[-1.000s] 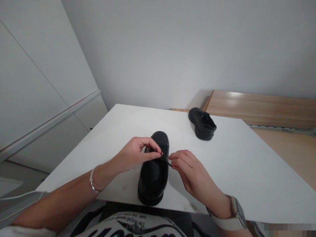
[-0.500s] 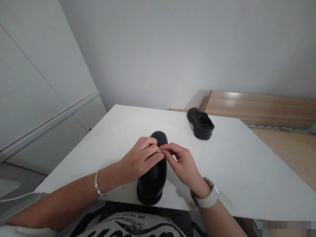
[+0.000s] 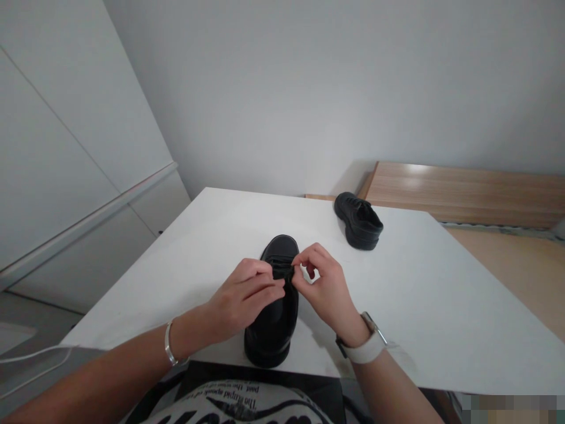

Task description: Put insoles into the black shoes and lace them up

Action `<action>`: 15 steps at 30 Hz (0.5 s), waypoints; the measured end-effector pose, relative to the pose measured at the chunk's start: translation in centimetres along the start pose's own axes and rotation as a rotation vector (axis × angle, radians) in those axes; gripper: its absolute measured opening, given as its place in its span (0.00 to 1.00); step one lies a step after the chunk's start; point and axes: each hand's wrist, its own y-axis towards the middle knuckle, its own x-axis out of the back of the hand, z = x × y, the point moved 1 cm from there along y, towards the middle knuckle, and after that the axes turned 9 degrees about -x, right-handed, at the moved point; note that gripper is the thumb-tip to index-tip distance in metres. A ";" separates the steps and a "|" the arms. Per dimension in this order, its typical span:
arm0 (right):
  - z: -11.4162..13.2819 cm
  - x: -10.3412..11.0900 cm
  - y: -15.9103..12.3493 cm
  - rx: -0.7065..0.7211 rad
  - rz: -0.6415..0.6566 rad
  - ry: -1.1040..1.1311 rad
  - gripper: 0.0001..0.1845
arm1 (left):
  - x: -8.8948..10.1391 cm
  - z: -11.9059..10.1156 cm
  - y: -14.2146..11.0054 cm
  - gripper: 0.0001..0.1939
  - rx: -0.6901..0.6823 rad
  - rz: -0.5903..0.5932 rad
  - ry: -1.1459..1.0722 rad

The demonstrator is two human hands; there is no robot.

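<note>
A black lace-up shoe [image 3: 268,347] rests on the table in front of me, heel towards me and toe pointing away. My left hand [image 3: 242,294] lies over the left side of its opening, fingers bent and tips pressed together near the tongue; whatever they pinch is hidden. At the right side of the lacing, the thumb and index finger of my right hand [image 3: 325,284] pinch the dark shoelace [image 3: 282,266]. Its other fingers are curled. The lace rows show between the hands, just behind the toe cap.
The matching black shoe [image 3: 359,222] stands farther back on the white table [image 3: 419,294], to the right. Behind the table's far right corner is a wood-grain panel [image 3: 463,191]. White cabinet doors [image 3: 66,153] are on the left, with a plain wall behind.
My hands have drawn apart: the left moved towards me and left, the right slightly away from me. More of the lacing shows. Both shoes stay in place.
</note>
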 end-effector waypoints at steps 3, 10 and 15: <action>-0.5 -0.3 -0.2 -0.024 -0.014 0.000 0.07 | 0.4 -0.3 -0.6 0.06 0.065 0.036 -0.106; -2.3 1.7 -1.0 -0.040 -0.032 -0.047 0.10 | 0.6 0.7 -2.2 0.31 0.542 0.120 -0.283; -4.9 4.9 1.0 -0.039 -0.386 -0.682 0.22 | -0.4 1.8 -2.5 0.35 0.665 0.394 -0.386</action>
